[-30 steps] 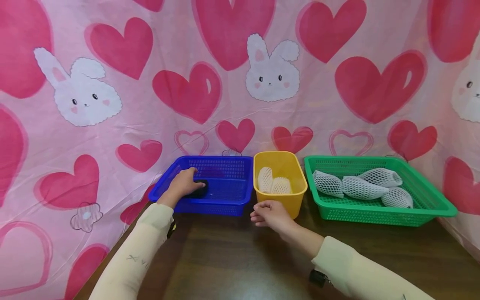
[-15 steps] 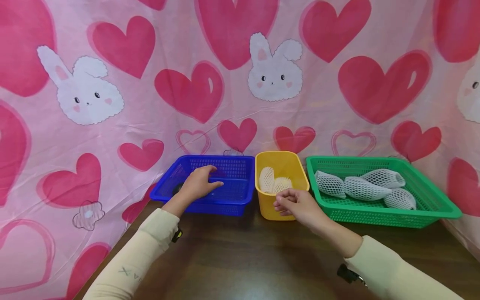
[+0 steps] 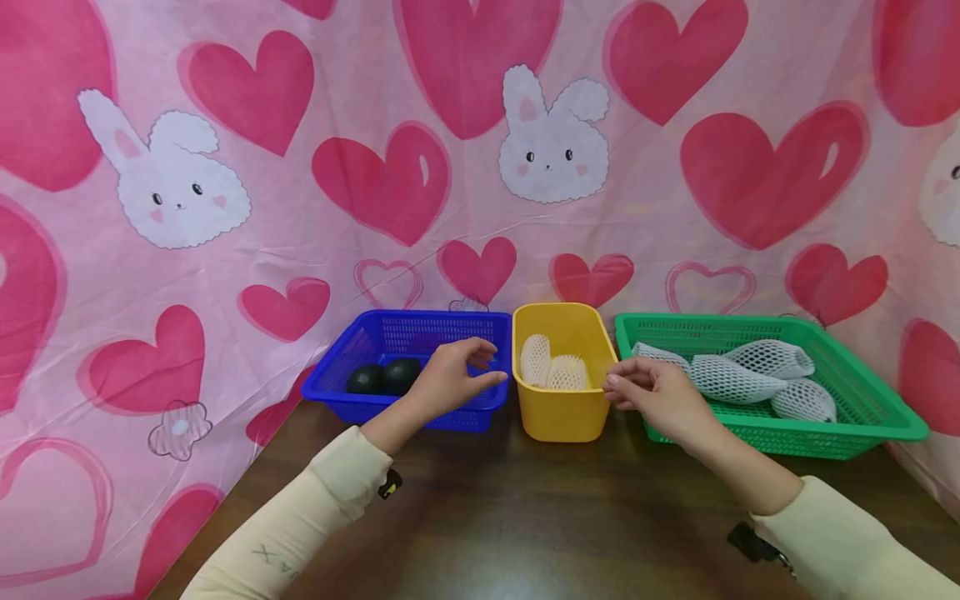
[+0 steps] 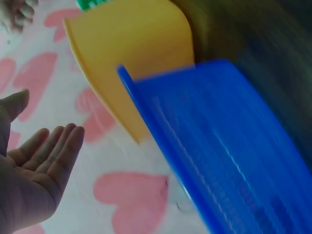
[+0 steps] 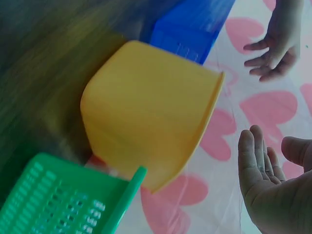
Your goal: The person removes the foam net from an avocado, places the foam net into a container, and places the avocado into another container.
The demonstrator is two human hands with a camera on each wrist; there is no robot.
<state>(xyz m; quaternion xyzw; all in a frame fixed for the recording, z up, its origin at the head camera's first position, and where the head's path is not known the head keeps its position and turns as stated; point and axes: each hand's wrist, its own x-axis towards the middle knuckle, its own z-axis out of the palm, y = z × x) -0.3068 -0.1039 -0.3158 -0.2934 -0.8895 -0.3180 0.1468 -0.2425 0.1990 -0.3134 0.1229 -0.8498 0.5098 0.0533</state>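
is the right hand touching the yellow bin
Apart. The right wrist view shows it: the patterned cloth is visible between the right hand and the yellow bin.

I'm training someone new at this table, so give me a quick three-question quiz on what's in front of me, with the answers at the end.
1. Count: how many dark round objects show in the blue basket?
2. True or false: the left hand and the right hand both hold nothing.
3. Choose: which container shows the most netted pieces?
A) Blue basket
B) Yellow bin
C) Green basket

Key: 1. Two. 2. True. 3. C.
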